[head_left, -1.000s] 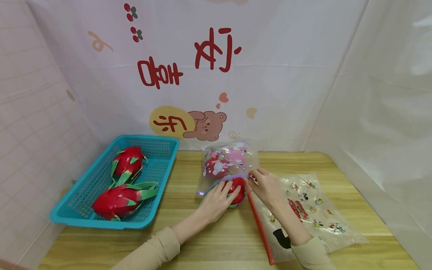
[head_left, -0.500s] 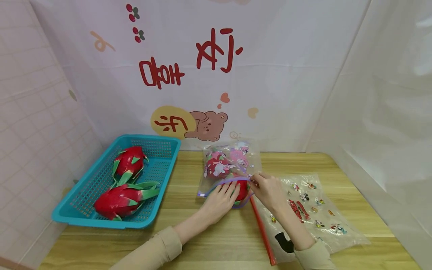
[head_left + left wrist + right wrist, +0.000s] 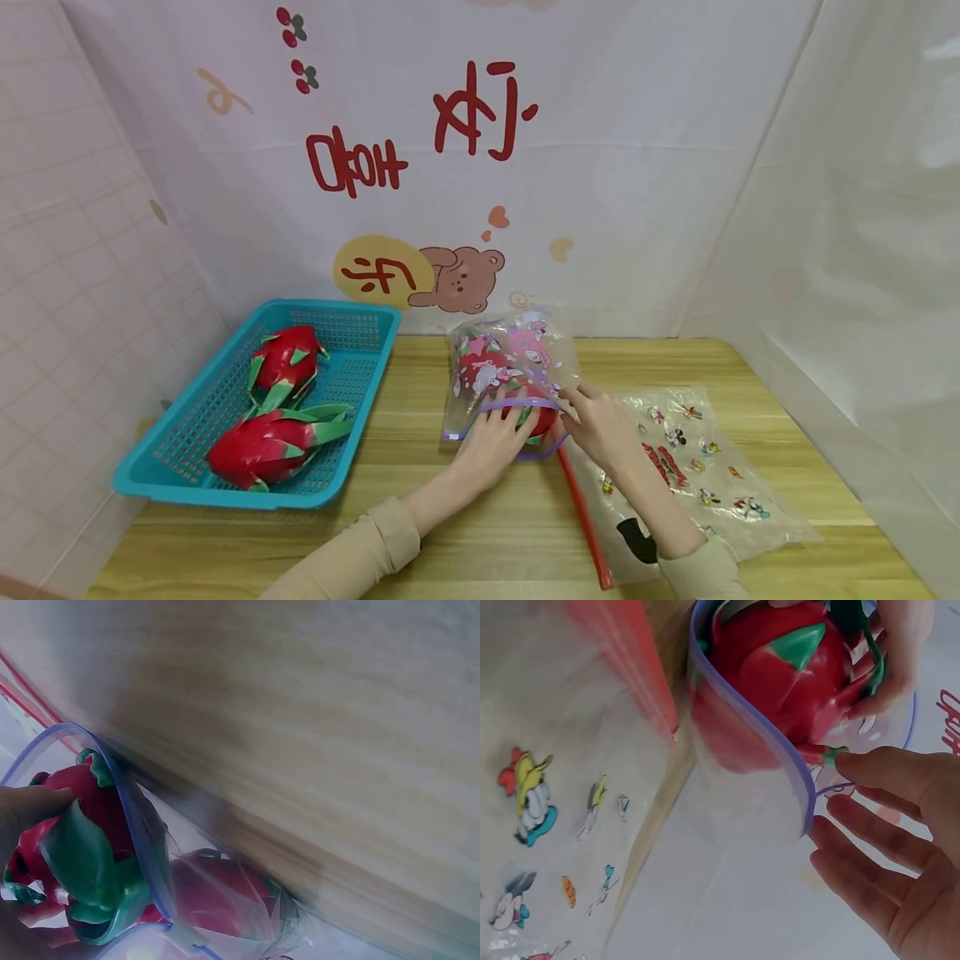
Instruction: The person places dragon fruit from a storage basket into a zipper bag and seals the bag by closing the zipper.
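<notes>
A clear zip bag with pink cartoon prints lies at the table's back. One dragon fruit is at its purple-edged mouth, partly seen through the plastic. Deeper in the bag sits another dragon fruit. My left hand reaches into the mouth and grips the nearer fruit, thumb on its red skin in the left wrist view. My right hand holds the bag's purple rim at the right corner, thumb inside and fingers outside. In the right wrist view that thumb tip is right at a green leaf tip.
A turquoise basket with two dragon fruits stands on the left. To the right, a second clear bag with cartoon prints and a red zip edge lies flat under the right forearm. A printed cloth wall rises behind the table.
The left hand has pushed the nearer dragon fruit farther into the bag, its fingertips now under the purple rim. The bag's mouth has come down over the fruit. The right hand stays at the corner.
</notes>
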### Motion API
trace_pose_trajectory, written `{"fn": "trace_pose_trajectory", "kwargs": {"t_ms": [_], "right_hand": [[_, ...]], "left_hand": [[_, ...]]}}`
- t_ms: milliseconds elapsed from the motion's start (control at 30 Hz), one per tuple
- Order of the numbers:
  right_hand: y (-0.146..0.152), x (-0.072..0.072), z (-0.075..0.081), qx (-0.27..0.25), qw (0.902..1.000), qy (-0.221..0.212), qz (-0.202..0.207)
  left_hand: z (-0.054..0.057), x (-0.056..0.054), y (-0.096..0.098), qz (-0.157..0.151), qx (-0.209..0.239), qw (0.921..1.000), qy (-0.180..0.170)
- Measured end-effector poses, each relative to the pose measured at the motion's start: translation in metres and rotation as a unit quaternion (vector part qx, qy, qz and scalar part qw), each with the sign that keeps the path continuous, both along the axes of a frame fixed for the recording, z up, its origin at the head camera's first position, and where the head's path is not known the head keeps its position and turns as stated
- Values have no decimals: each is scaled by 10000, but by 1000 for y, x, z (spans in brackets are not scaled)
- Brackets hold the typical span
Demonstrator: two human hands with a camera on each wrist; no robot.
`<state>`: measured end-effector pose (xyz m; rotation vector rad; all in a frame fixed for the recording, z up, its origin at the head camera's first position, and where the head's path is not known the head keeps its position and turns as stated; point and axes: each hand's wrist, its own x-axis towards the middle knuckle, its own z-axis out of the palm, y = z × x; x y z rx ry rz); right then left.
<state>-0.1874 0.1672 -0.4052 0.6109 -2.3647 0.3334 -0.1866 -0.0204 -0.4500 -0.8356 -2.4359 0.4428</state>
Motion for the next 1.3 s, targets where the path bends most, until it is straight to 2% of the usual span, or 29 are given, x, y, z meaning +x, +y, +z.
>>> {"fn": "trace_pose_trajectory", "kwargs": {"t_ms": [167, 333, 467, 667, 900, 1100, 1167, 1300], "right_hand": [[3, 1, -3, 160, 9996, -175, -126], [0, 2, -1, 97, 9993, -349, -84], [-3, 2, 1, 19, 9984, -559, -30], [-2, 1, 2, -91, 9978, -633, -178], [1, -2, 2, -163, 9984, -522, -104], [1, -4, 0, -225, 9984, -517, -62], [1, -4, 0, -259, 9982, -538, -69], [2, -5, 0, -332, 9979, -547, -79]], "left_hand": [[0, 0, -1, 176, 123, 9997, -100], [-2, -1, 3, 487, 358, 9979, -226], [-3, -3, 10, 570, 464, 9968, -306], [-5, -6, 15, 491, 562, 9970, -196], [-6, -5, 13, 39, 862, 9956, -369], [-5, -3, 13, -239, 958, 9950, -168], [-5, -2, 11, -229, 1059, 9938, -265], [-4, 2, 7, -21, 1017, 9913, -838]]}}
